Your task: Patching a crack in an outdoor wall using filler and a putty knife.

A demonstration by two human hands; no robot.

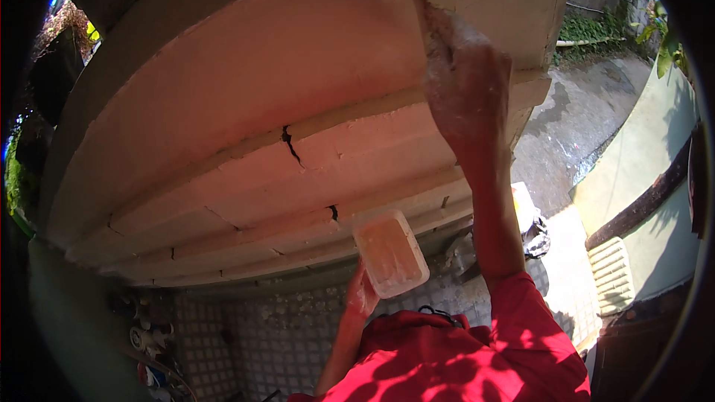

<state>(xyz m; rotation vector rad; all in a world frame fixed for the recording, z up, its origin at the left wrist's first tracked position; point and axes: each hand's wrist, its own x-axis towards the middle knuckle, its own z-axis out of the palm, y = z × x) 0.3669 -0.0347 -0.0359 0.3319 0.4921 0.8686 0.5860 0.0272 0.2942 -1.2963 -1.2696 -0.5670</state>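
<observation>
High up at the right, my right hand [469, 78], dusted with white, is closed round a putty knife [420, 13]. Its thin blade points up against the pinkish plastered wall [298, 52]; the handle is mostly hidden in my fist. Lower down, my left hand [363, 290] grips a rectangular pale plastic tub [406, 287] from beneath and its left side. The tub is tilted, with its opening toward me, and a whitish smear shows inside. Dark cracks [290, 145] run through the stepped ledges of the wall below the knife.
A tiled floor [283, 327] lies below. To the right are a wet concrete path [588, 115], a dark bag [536, 238] and a pale ribbed piece [611, 272]. Several objects [149, 339] are piled at the lower left. Plants [592, 28] grow at the upper right.
</observation>
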